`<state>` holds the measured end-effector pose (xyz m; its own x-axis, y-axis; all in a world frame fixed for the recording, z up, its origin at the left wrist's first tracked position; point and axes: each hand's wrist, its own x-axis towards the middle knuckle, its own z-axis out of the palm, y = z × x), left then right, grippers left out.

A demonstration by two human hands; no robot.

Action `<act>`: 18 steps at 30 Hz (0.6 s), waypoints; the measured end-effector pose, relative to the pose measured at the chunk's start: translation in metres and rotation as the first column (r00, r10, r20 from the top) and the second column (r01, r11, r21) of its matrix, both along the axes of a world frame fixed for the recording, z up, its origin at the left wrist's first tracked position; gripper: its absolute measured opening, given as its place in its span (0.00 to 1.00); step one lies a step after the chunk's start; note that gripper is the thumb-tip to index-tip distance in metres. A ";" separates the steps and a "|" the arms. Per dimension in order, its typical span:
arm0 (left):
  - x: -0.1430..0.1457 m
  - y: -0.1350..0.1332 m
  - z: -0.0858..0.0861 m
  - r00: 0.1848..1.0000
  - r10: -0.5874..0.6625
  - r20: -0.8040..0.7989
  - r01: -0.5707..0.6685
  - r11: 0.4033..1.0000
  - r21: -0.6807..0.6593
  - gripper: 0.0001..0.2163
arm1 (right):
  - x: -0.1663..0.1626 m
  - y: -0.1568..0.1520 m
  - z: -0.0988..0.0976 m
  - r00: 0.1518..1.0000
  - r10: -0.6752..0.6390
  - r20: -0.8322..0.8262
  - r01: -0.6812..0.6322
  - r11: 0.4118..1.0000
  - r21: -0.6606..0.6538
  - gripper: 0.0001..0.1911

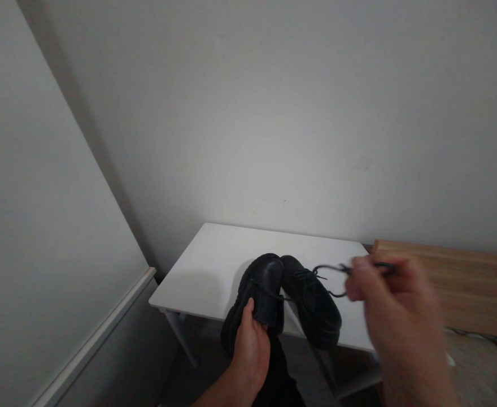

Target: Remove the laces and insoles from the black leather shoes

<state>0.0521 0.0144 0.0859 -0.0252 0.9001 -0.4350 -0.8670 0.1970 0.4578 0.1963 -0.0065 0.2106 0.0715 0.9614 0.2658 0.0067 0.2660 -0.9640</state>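
Note:
My left hand (251, 350) is wrapped around the near side of a black shoe (269, 277), which is tilted with its dark sole (235, 314) turned to the left. A dark lace crosses that shoe's upper and runs to the right. Beside it a second black shoe (310, 302) rests at the table's front part, laced, its heel end toward me. My right hand (384, 282), smeared by motion, is raised at the right and pinches a black shoelace (331, 267). The lace trails left over the second shoe; which shoe it belongs to I cannot tell.
Both shoes are at a small white table (197, 254) against a grey wall (274, 141). A wooden surface (452, 285) adjoins on the right, with a dark cable (477, 334) below it. At left is another wall with a pale ledge (100, 333). A dark-clothed leg (278, 379) shows below.

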 end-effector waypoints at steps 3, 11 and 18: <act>0.001 -0.003 -0.002 1.000 -0.014 0.020 0.014 1.000 0.023 0.16 | -0.035 0.026 -0.026 0.874 -0.130 0.468 0.133 0.991 0.027 0.13; 0.000 -0.004 -0.001 0.999 -0.044 0.029 0.044 0.999 0.002 0.14 | -0.066 0.054 -0.085 0.748 0.125 0.651 -0.106 0.992 -0.070 0.15; -0.013 0.029 0.007 0.998 -0.063 0.004 0.063 0.994 -0.092 0.16 | -0.054 0.041 -0.049 0.997 0.053 -0.052 -0.062 0.980 -0.187 0.20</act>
<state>0.0394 0.0430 0.0924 0.0307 0.8561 -0.5159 -0.8519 0.2924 0.4346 0.1426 0.0350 0.1618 0.0222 0.9968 0.0768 -0.0493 0.0778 -0.9957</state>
